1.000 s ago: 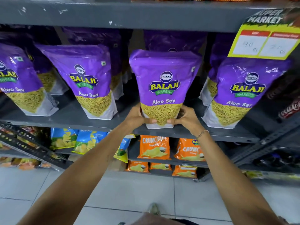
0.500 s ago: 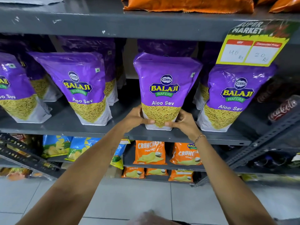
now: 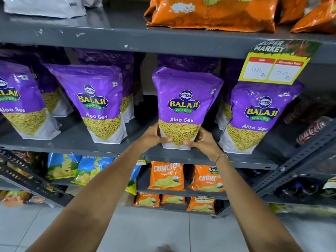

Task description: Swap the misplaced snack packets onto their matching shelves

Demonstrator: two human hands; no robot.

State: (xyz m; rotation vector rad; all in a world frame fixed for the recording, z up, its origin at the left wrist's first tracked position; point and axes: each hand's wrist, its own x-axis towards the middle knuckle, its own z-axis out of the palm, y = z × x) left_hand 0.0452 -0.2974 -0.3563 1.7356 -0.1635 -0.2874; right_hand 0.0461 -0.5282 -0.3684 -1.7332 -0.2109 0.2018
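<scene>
A purple Aloo Sev packet (image 3: 183,104) stands upright on the grey middle shelf (image 3: 76,140), between two like packets. My left hand (image 3: 151,137) grips its lower left corner and my right hand (image 3: 203,140) its lower right corner. More purple Aloo Sev packets (image 3: 96,102) line the same shelf to the left, another purple packet (image 3: 258,117) to the right. An orange snack packet (image 3: 214,13) lies on the shelf above. Orange Crunchex packets (image 3: 166,176) stand on the shelf below.
A yellow price tag (image 3: 274,68) hangs from the upper shelf edge at right. Cola bottles (image 3: 312,128) lie at the far right of the middle shelf. Blue chip packets (image 3: 61,166) sit lower left. A white packet (image 3: 43,5) rests top left. Tiled floor (image 3: 145,231) is underneath.
The view has tilted upward, showing the top shelf with orange packets. Both hands keep hold of the packet's base, which now rests on the shelf.
</scene>
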